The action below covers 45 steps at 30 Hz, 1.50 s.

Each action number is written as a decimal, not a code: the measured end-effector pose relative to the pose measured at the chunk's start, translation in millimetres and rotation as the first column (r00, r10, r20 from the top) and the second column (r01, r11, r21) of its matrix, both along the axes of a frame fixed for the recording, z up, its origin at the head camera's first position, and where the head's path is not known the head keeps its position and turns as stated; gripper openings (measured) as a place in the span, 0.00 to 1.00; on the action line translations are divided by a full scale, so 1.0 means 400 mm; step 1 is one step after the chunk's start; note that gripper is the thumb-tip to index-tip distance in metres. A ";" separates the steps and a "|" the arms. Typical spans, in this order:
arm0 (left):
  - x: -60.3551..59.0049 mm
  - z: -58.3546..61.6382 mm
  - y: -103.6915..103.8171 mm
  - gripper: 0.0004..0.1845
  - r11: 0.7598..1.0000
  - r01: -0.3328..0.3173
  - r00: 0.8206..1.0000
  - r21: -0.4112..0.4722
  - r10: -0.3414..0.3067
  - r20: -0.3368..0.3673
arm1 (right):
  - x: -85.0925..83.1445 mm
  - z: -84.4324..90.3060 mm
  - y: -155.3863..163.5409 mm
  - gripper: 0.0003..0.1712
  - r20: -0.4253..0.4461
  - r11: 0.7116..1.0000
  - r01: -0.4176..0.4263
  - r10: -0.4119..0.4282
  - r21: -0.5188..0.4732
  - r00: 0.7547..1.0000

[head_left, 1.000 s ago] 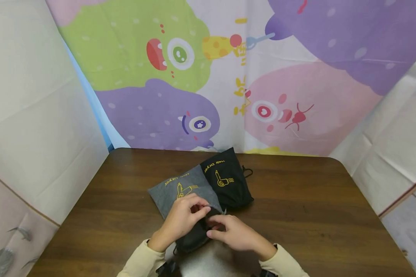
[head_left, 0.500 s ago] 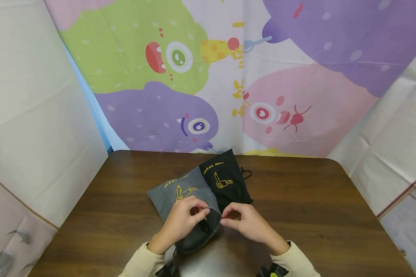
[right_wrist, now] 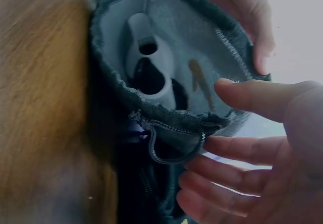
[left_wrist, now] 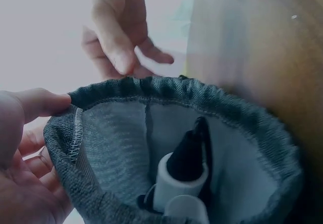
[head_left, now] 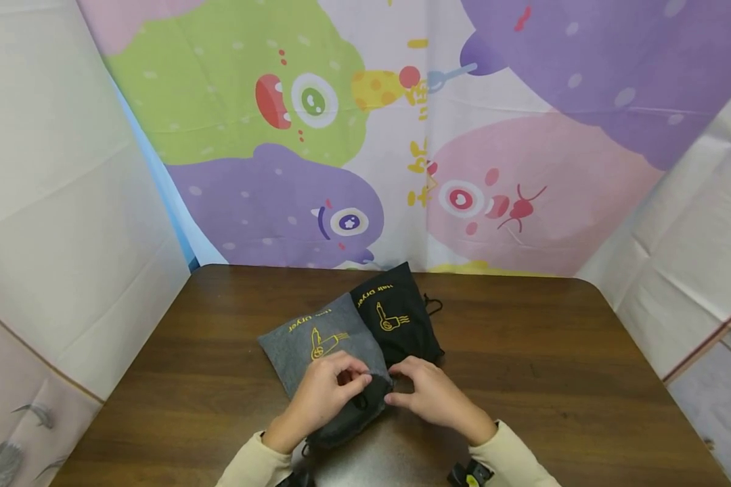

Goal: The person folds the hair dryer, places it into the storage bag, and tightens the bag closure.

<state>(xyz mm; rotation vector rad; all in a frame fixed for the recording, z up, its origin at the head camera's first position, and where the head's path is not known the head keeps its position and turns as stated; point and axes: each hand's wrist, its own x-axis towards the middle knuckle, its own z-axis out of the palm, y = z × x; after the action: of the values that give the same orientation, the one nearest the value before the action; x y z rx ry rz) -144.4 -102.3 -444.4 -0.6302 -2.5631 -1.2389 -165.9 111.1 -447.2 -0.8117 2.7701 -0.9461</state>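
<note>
A grey drawstring bag (head_left: 307,341) with a yellow hair-dryer print lies on the brown table (head_left: 554,379), its mouth toward me. My left hand (head_left: 355,383) grips the left side of the bag's rim (left_wrist: 151,88), thumb (left_wrist: 38,103) at the edge. My right hand (head_left: 397,398) pinches the rim's right side near the drawstring loop (right_wrist: 171,146). The mouth is held wide. Inside stands a white and black hair dryer (left_wrist: 181,178), whose white body (right_wrist: 146,57) also shows in the right wrist view. A black bag (head_left: 402,321) with the same print lies just behind, touching the grey one.
Cartoon-monster sheets (head_left: 341,135) hang behind the table, and plain white sheets close both sides. The black bag's cord (head_left: 434,303) trails on the wood at its right. Bare table lies to the left and right of the bags.
Half a second ago my right hand was lifted off the grey bag; it has come back down to the rim. The left hand kept its hold, and the mouth stands wider.
</note>
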 end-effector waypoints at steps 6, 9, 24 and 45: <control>0.005 -0.023 0.003 0.02 1.000 0.018 1.000 0.004 -0.018 0.013 | -0.005 -0.019 -0.011 0.17 -0.057 0.996 -0.005 0.010 0.084 0.998; 0.006 -0.026 0.001 0.02 1.000 0.017 1.000 -0.001 -0.017 0.012 | -0.009 -0.024 -0.014 0.11 -0.085 0.995 -0.007 0.016 0.103 0.996; 0.034 -0.027 -0.038 0.18 0.970 -0.155 0.986 -0.187 0.142 -0.084 | -0.037 -0.023 0.016 0.14 0.013 0.991 0.009 -0.007 -0.131 1.000; 0.076 0.002 -0.176 0.23 0.821 -0.344 0.852 -0.455 0.477 0.216 | -0.060 -0.032 0.026 0.12 0.141 0.982 0.093 -0.070 -0.166 0.988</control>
<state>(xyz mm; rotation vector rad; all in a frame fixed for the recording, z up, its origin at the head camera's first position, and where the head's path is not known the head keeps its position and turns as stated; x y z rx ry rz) -114.0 -172.8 -443.6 0.1060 -3.0316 -0.7130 -190.0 121.6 -460.1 -0.6326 2.6521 -1.2217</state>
